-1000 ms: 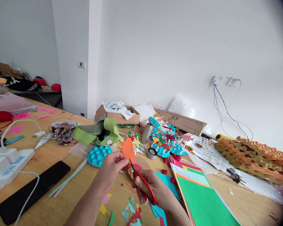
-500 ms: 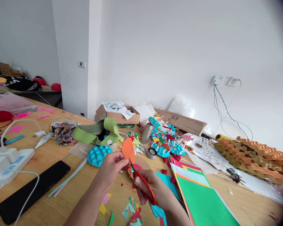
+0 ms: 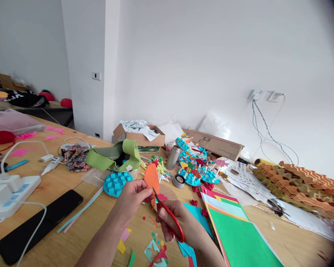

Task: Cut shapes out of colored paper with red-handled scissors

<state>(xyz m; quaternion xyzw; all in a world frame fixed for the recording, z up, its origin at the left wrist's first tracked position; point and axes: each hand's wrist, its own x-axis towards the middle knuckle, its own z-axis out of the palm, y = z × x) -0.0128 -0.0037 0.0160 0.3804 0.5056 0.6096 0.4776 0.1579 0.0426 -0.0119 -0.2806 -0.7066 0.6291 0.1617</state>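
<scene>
My left hand pinches an orange paper shape by its lower edge and holds it upright above the wooden table. My right hand is closed around the handles of red scissors. Their blades point up and left and meet the bottom of the orange paper. Small coloured paper scraps lie on the table under both hands.
A stack of coloured sheets with green on top lies to the right. A blue dimpled disc, a green strap, a black phone, a white power strip and blue craft pieces surround the hands. Orange corrugated strips lie far right.
</scene>
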